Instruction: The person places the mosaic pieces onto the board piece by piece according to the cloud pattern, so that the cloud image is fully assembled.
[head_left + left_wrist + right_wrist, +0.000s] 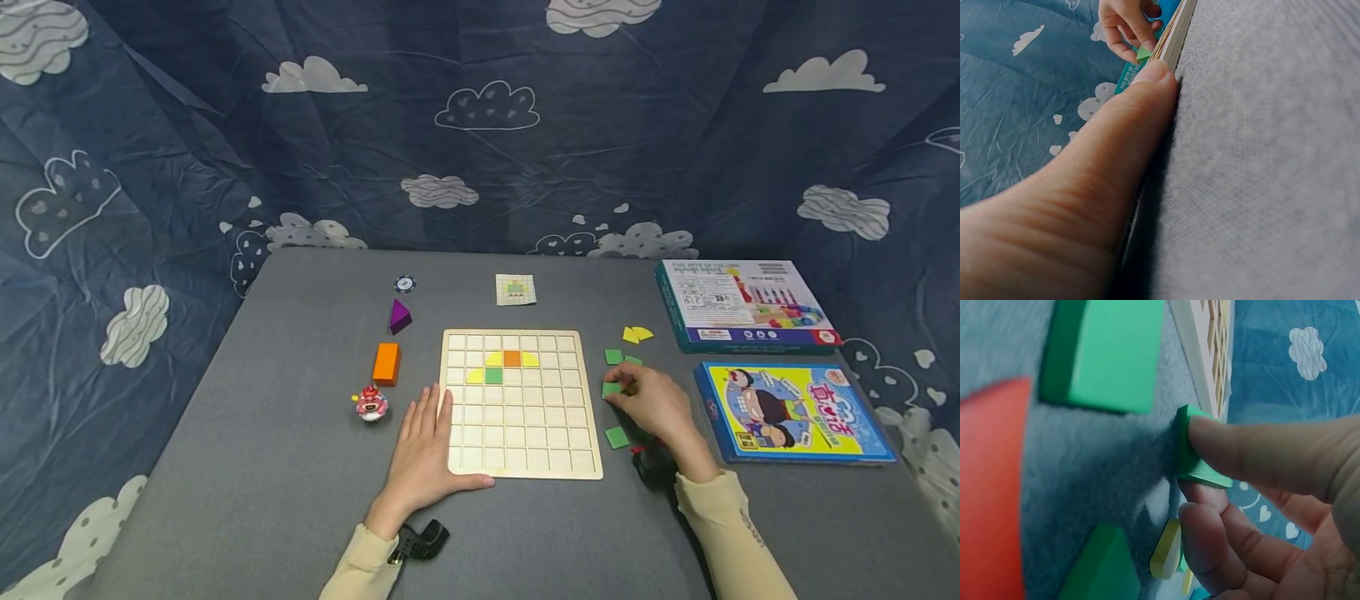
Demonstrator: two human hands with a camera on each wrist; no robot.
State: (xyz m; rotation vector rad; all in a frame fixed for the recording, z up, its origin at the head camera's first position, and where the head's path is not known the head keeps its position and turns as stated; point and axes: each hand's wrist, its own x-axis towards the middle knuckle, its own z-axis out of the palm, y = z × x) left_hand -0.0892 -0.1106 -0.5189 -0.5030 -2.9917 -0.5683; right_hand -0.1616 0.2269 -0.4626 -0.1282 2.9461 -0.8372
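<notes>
The left hand point(426, 454) lay flat and open at the wooden board's point(521, 467) near-left corner, steadying it. The right hand point(651, 406) pinched a green tile point(611, 389) just beside the board's right edge. To do this well, it probably needed lifting level and a firm board. The grid held yellow pieces point(493, 359), an orange square point(512, 358) and a green square point(492, 375).
</notes>
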